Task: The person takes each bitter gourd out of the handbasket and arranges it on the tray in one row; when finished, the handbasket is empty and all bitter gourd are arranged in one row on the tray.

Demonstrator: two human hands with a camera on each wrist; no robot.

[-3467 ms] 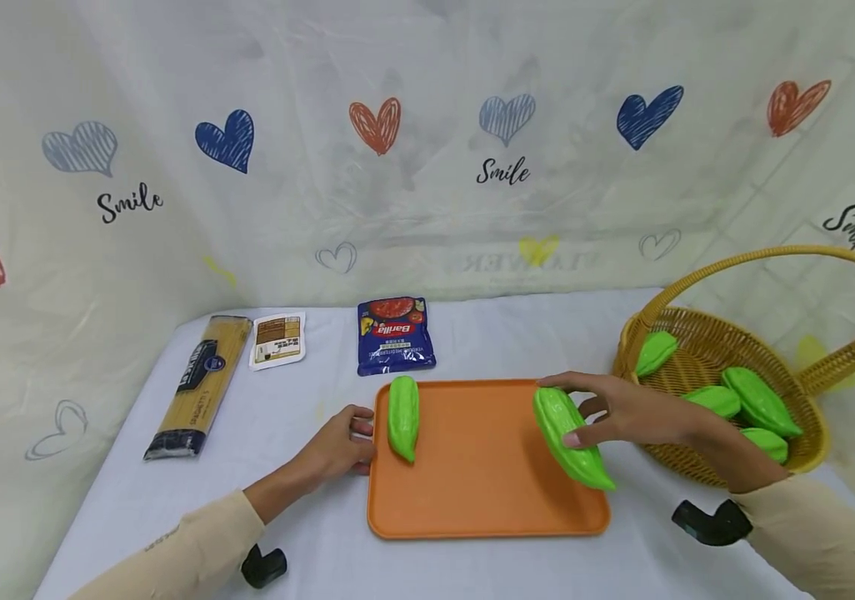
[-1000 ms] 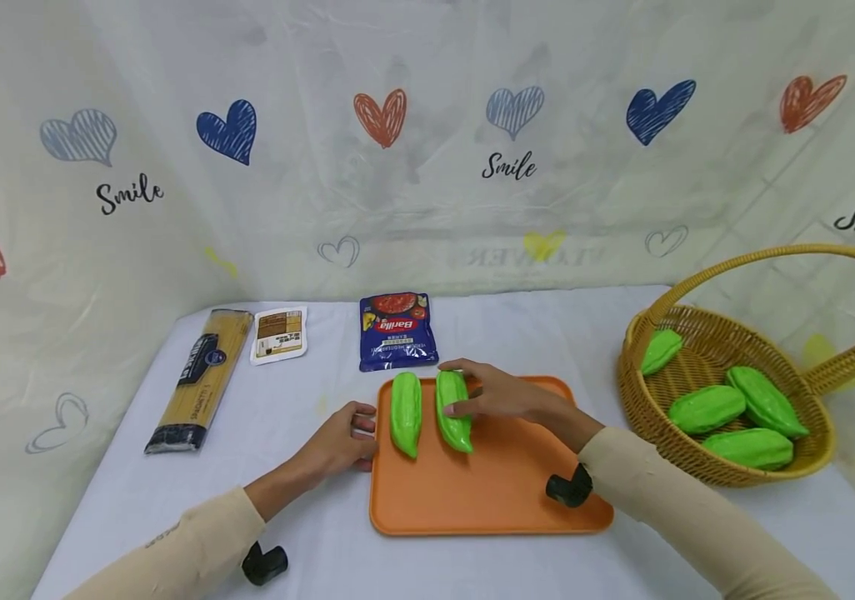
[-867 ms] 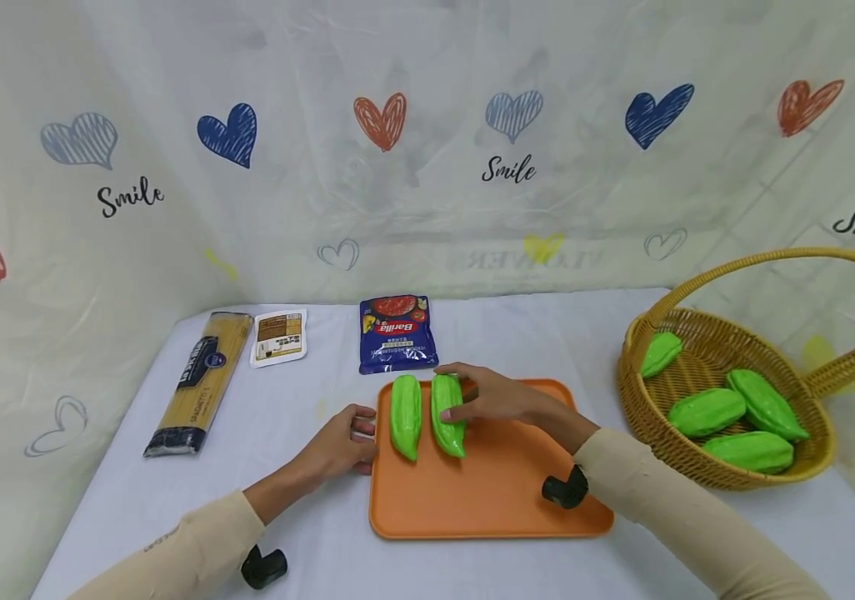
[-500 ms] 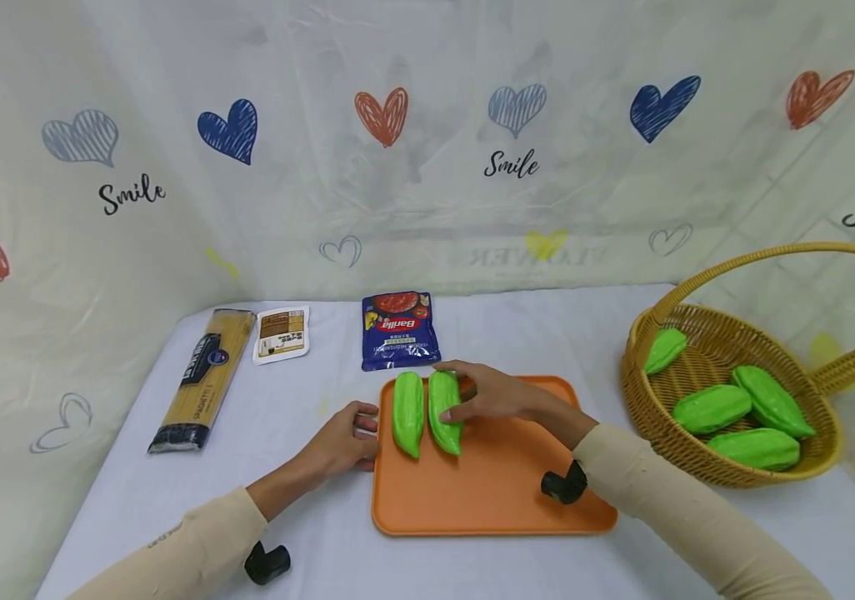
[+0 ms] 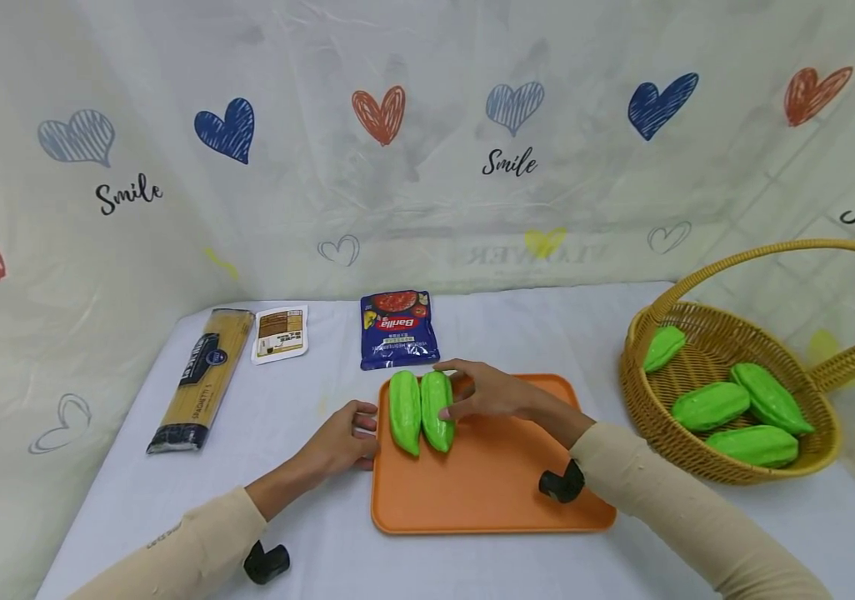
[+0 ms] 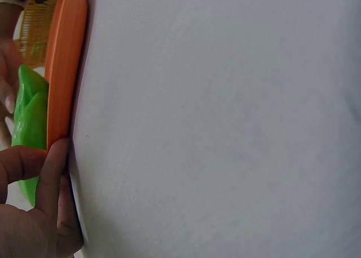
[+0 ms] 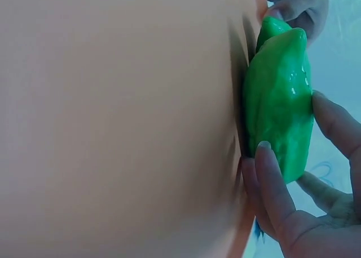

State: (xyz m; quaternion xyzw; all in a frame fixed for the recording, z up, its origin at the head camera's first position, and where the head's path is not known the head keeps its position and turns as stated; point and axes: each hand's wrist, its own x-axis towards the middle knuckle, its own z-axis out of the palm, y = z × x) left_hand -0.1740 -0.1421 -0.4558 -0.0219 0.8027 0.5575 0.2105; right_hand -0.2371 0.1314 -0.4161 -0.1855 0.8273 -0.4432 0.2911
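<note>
- Right grip holds a green fruit beside a second fruit on the orange tray.
- Left grip holds the tray's left edge.
- Wicker basket at right.

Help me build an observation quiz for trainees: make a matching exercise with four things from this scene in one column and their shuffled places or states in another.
1. Tan woven basket with arched handle
2. Flat blue Barilla pouch
3. Left hand
4. Right hand

A. Grips a green, ridged, gourd-shaped piece
B. Lies beyond the orange rectangular tray
C. Contains four similar green pieces
D. Touches the tray's left edge

Pairs: 1-C, 2-B, 3-D, 4-A
</note>
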